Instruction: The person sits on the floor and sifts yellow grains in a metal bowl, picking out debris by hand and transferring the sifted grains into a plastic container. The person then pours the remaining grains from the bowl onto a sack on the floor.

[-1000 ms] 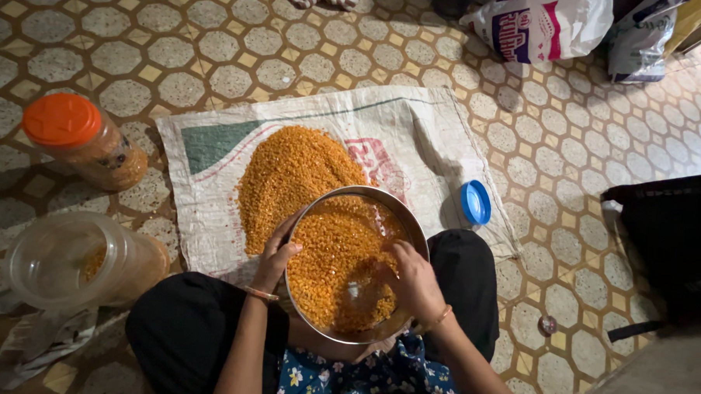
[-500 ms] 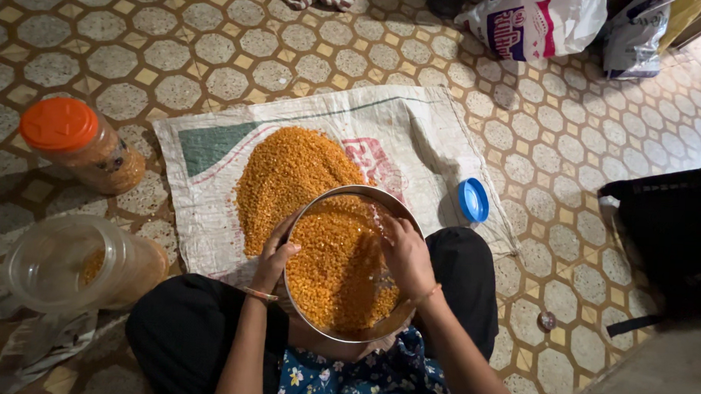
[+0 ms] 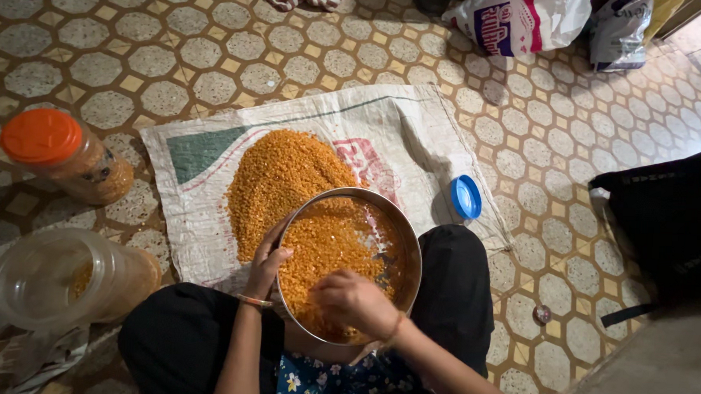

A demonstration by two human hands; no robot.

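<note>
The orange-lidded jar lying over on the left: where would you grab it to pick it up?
Grip the jar round its clear body just below the orange lid, coming from above. It leans on its side with the lid toward the camera, so the rounded body is open on both flanks. Nothing touches it; the sack lies apart to its right.

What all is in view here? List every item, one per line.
Metal bowl: one, silver, on the lap, holding orange lentils.
Lentil heap: one, orange, on the sack.
Woven sack: one, white, spread on the tiled floor.
Jar with orange lid: one, clear, floor at left.
Open jar: one, clear, lying lower left.
Blue lid: one, by the sack's right edge.
Plastic bags: two, top right.
Black bag: one, right.
Left hand: on the bowl's rim.
Right hand: in the lentils.
</note>
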